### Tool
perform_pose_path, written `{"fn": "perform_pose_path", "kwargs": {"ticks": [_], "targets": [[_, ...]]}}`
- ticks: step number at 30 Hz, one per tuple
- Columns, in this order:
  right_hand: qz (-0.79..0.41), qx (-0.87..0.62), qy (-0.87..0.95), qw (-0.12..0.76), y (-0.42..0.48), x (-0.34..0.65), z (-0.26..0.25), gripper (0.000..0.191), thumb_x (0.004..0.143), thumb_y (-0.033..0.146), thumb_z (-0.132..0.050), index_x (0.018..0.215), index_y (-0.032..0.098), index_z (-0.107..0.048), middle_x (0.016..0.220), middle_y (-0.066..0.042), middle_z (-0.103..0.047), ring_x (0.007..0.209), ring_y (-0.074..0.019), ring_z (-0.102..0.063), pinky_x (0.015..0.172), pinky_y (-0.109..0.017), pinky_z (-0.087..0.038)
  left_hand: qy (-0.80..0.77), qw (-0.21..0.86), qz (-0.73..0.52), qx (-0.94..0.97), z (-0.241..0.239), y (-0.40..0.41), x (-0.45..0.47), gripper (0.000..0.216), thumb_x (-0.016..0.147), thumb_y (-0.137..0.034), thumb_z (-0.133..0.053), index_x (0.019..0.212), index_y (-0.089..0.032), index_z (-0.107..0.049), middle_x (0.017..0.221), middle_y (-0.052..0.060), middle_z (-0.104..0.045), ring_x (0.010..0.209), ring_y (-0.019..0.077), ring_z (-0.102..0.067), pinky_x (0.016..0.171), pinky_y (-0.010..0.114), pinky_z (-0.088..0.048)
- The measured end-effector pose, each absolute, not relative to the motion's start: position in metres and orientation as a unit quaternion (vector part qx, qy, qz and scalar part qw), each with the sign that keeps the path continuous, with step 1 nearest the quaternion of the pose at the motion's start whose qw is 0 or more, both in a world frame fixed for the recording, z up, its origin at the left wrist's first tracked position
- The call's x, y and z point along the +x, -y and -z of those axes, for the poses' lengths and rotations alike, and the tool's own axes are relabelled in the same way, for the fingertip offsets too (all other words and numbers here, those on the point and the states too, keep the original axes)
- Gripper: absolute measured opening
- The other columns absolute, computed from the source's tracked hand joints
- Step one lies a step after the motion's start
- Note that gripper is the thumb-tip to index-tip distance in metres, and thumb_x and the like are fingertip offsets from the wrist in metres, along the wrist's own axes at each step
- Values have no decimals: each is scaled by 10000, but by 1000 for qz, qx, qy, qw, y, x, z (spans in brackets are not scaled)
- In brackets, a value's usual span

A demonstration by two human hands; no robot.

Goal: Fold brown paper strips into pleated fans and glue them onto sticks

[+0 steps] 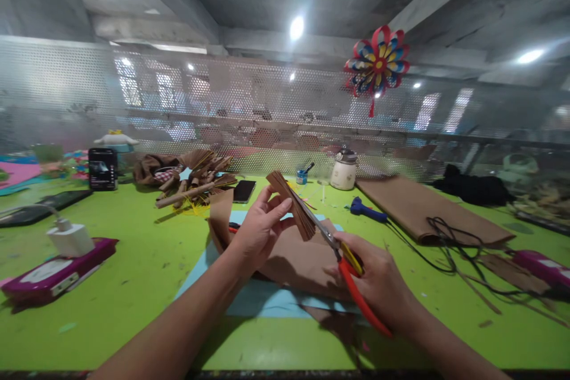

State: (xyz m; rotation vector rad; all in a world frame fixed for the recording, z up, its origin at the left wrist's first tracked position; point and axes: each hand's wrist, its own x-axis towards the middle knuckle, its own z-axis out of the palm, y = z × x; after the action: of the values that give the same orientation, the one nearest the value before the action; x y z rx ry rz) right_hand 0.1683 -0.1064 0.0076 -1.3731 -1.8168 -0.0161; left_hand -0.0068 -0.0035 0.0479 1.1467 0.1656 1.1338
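My left hand point(262, 222) pinches a narrow stack of pleated brown paper point(289, 202), held up at a slant above the table. My right hand point(378, 273) is wrapped round the red and yellow handles of a pair of scissors point(354, 285). The scissor blades lie along the right side of the pleated paper; whether they are cutting into it I cannot tell. Below both hands a larger curled sheet of brown paper point(303, 258) rests on light blue paper point(253, 300).
Behind stand a phone point(102, 169), a bundle of brown paper pieces point(200, 175), a small blue jar point(301, 177) and a cream jar point(342, 172). At right lie a blue glue gun point(367, 211), folded brown paper point(427, 208) and black cables. A purple power strip point(84, 261) is at left.
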Motion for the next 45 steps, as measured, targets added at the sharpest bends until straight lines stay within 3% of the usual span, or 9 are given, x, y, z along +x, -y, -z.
{"fn": "perform_pose_path", "kwargs": {"ticks": [14,25,40,45], "targets": [[-15,-566,717,407,105,161,-15,369,740,376,-595,1056,203,-513,830,-30,-592,696,-155,-537,653,-283,-453,-79,696,-491,517,-49,7,-7,241,746,-131,-610,963,-212,-545,885,8,-585,799,122,-563,725,276,-475],[-33,-536,723,434,104,157,-16,328,747,256,-592,1058,211,-500,874,-23,-582,744,-150,-542,694,-264,-452,-68,719,-463,514,-47,11,-6,314,750,-130,-611,1035,-227,-520,926,20,-570,787,131,-564,721,300,-476],[22,-534,717,447,104,155,-11,317,753,312,-590,1045,209,-525,917,-48,-634,728,-160,-585,661,-261,-474,-70,722,-459,513,-50,14,-6,317,727,-144,-637,1017,-225,-535,927,21,-586,750,124,-577,705,288,-471],[26,-541,711,449,103,154,-14,335,746,317,-592,1050,198,-517,863,-41,-619,666,-143,-554,627,-257,-463,-70,721,-455,518,-48,14,-5,302,708,-137,-653,976,-210,-536,906,29,-590,818,159,-581,732,313,-472]]}}
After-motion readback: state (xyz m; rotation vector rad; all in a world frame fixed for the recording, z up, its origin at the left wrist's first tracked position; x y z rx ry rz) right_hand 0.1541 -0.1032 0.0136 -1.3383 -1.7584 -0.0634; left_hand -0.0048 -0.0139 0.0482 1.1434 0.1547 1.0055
